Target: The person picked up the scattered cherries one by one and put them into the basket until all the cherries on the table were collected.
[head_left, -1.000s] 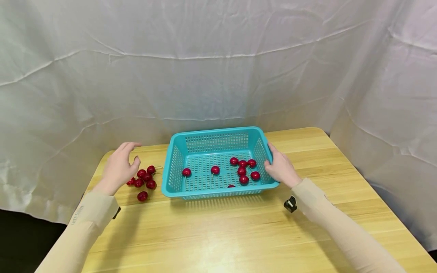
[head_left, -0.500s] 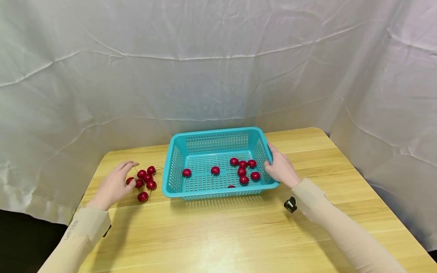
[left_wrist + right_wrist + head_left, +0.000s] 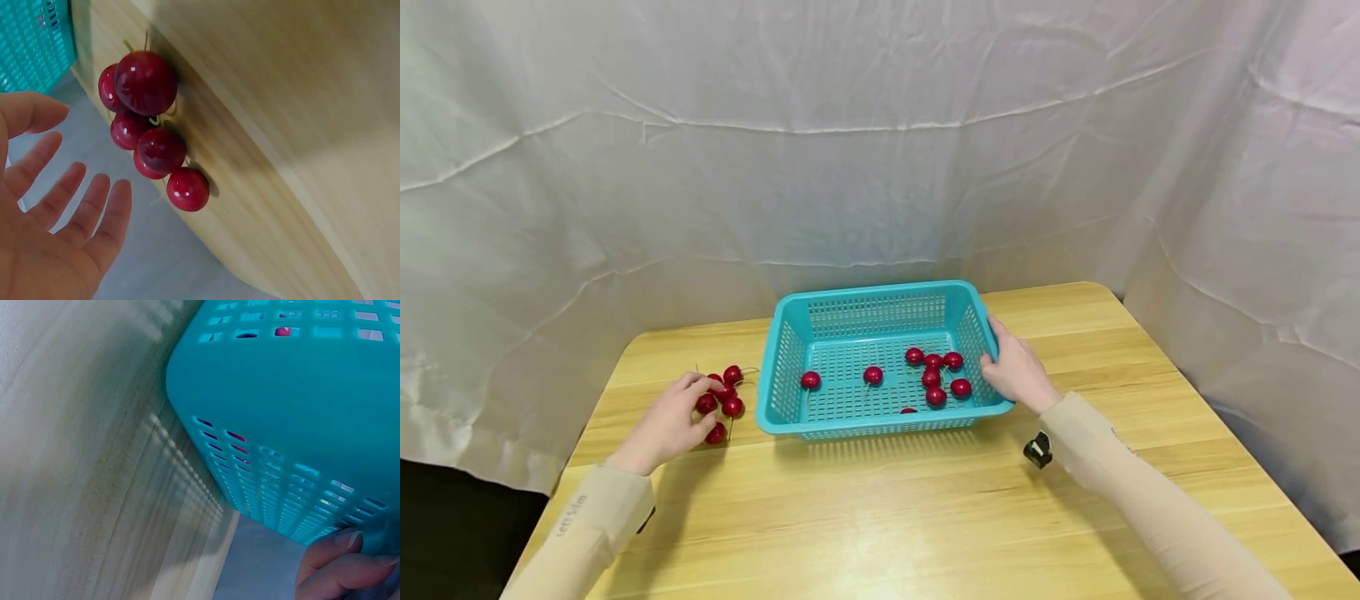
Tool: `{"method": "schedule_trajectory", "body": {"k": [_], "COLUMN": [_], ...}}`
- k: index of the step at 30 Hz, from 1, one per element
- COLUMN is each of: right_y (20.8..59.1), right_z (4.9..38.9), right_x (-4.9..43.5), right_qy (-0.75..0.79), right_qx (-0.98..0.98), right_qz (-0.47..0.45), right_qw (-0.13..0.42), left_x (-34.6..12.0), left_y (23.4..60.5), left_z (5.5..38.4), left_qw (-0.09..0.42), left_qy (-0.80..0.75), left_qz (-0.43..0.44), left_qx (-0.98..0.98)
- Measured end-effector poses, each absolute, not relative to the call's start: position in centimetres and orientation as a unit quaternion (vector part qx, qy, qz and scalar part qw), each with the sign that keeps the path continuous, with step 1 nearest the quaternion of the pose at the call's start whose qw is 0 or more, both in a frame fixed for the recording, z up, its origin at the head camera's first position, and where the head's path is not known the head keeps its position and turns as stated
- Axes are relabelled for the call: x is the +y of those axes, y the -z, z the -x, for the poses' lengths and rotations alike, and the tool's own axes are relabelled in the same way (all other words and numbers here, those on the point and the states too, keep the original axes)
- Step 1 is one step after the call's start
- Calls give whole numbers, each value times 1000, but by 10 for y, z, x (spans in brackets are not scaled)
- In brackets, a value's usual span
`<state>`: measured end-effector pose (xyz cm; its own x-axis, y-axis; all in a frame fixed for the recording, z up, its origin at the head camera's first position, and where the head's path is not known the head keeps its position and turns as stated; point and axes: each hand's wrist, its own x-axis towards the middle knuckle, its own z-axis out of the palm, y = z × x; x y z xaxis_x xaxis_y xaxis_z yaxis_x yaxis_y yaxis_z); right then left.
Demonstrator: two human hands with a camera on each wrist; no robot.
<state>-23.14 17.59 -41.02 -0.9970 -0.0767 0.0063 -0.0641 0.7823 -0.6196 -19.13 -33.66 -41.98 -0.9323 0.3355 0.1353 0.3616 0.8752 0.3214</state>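
Note:
My left hand (image 3: 670, 421) is over the near left side of a loose cluster of red cherries (image 3: 733, 407), hiding some of them. In the left wrist view, its fingers (image 3: 78, 215) are spread and gently bent, holding nothing, apart from the cherries (image 3: 146, 81). My right hand (image 3: 1018, 371) grips the right end of a turquoise plastic basket (image 3: 880, 423), thumb on the inner side. Seen from the right wrist, curled fingers (image 3: 337, 569) are at the wall of the basket (image 3: 287, 394). Several stemmed cherries (image 3: 936, 397) lie inside, mostly toward the right end.
The basket stands on a light wooden table (image 3: 865, 517). A pale grey curtain (image 3: 865, 183) hangs behind the table and along both sides. The table's rounded back corner (image 3: 1101, 292) is to the right of the basket.
My left hand first lowered toward the cherries and drew left, then shifted right over them, now covering some. The lowest cherry has shifted slightly. Right hand and basket stay put.

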Motion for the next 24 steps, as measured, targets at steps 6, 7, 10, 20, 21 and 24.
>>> {"method": "schedule_trajectory", "body": {"k": [6,7,10,20,21,24], "right_y": [411,411,412,410,410,410], "right_z": [232,233,233,232,232,232], "right_x": [176,176,175,176,176,176], "right_qy": [325,324,324,329,330,330], "right_qx": [945,945,945,943,943,943], "right_qz": [38,37,39,38,37,36], "right_qw": [9,8,7,6,6,7], "left_x": [-332,-332,-330,-325,-325,-323], "left_y": [424,424,425,427,427,428], "left_z": [189,189,188,191,191,191], "left_qw": [28,26,18,-48,-55,-73], "left_qy": [170,170,166,155,156,159], "left_qz": [192,194,192,181,180,181], "left_qx": [-966,-966,-967,-970,-970,-968]}}
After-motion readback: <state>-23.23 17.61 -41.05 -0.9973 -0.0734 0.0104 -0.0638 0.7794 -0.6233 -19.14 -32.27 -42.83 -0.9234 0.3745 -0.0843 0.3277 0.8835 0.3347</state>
